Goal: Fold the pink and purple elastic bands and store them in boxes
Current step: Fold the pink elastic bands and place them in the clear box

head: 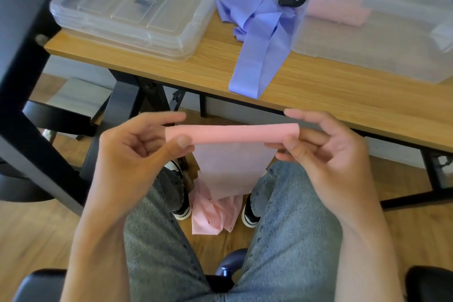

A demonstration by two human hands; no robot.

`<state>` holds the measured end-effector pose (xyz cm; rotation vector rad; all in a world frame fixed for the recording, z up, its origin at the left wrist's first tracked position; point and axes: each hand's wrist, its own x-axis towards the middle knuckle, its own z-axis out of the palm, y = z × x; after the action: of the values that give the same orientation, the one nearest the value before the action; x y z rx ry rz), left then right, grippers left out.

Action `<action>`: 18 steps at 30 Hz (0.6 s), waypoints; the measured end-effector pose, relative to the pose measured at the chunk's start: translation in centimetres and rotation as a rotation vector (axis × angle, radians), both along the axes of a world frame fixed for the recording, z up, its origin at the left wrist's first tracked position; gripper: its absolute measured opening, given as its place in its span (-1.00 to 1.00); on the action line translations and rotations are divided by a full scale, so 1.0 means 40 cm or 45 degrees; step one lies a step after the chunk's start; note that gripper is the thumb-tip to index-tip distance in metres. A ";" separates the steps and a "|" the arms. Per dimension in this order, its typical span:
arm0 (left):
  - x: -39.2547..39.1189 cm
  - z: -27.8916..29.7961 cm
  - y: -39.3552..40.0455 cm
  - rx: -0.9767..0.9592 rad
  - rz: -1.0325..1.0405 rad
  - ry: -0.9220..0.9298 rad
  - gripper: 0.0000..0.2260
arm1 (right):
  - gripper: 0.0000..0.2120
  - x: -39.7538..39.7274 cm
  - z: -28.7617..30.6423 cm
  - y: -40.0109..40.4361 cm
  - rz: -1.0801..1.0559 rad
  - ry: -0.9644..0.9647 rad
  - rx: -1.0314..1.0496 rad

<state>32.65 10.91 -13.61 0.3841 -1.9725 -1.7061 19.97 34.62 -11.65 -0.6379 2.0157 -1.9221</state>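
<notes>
Wooden flooring and a wooden table [318, 86] with black legs fill the view, seen from above by a seated person in jeans. Just in front of the table edge, over the lap, a pink band [231, 135] is stretched sideways between both hands, its top part rolled or folded into a thick strip. The left hand [137, 144] pinches the strip's left end between thumb and curled fingers, with the index finger held straight above it. The right hand [326, 144] pinches the right end the same way, index finger straight above. Below the strip, the rest of the band hangs down as a thin, pale sheet between the knees and ends in a crumpled heap on the floor between two black and white shoes [182, 208].

On the table, a purple band [257, 39] lies loosely tangled, one wide end reaching to the table's near edge. Just right of it sits an open clear box [382, 56] with a black latch; something pink and folded (blurred through the plastic) lies inside near its far left corner. Left of the purple band sits a clear lid [137, 10] with a black handle, resting flat. A black frame crosses the left side, and chair armrests show at the bottom corners.
</notes>
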 end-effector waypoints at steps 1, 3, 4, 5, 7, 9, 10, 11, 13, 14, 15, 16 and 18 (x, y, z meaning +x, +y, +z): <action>0.001 0.000 -0.002 -0.015 -0.004 -0.025 -0.60 | -0.69 -0.001 -0.001 0.001 -0.012 -0.007 0.022; 0.002 -0.003 -0.004 -0.079 -0.026 -0.063 -0.57 | -0.70 -0.004 -0.006 0.005 -0.044 0.028 0.100; 0.002 -0.006 -0.005 -0.119 -0.033 -0.080 -0.60 | -0.73 -0.006 -0.010 0.007 -0.055 0.062 0.158; 0.003 -0.010 -0.007 -0.154 -0.034 -0.099 -0.64 | -0.76 -0.008 -0.015 0.009 -0.060 0.100 0.224; 0.003 -0.013 -0.007 -0.185 -0.038 -0.143 -0.70 | -0.81 -0.010 -0.023 0.014 -0.061 0.161 0.318; 0.003 -0.013 -0.002 -0.149 -0.062 -0.164 -0.73 | -0.84 -0.011 -0.024 0.017 -0.060 0.177 0.338; 0.002 -0.013 0.001 -0.109 -0.075 -0.159 -0.73 | -0.84 -0.010 -0.022 0.016 -0.059 0.183 0.326; 0.001 -0.014 0.004 -0.078 -0.082 -0.147 -0.74 | -0.84 -0.009 -0.022 0.015 -0.057 0.180 0.300; -0.001 -0.014 0.008 -0.063 -0.080 -0.129 -0.74 | -0.81 -0.005 -0.023 0.008 -0.066 0.112 0.199; -0.003 -0.014 0.010 -0.058 -0.074 -0.122 -0.74 | -0.78 -0.005 -0.022 0.006 -0.073 0.060 0.142; -0.004 -0.014 0.011 -0.039 -0.062 -0.111 -0.74 | -0.77 -0.004 -0.019 0.005 -0.066 0.016 0.093; -0.005 -0.014 0.012 -0.012 -0.044 -0.099 -0.74 | -0.79 -0.003 -0.015 0.003 -0.049 -0.012 0.051; -0.005 -0.010 0.014 0.030 0.000 -0.077 -0.78 | -0.85 -0.001 -0.005 0.000 -0.020 -0.035 -0.002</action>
<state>32.44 11.46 -14.03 0.4485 -1.9967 -1.7380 19.95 34.63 -11.86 -0.5941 2.0087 -1.9305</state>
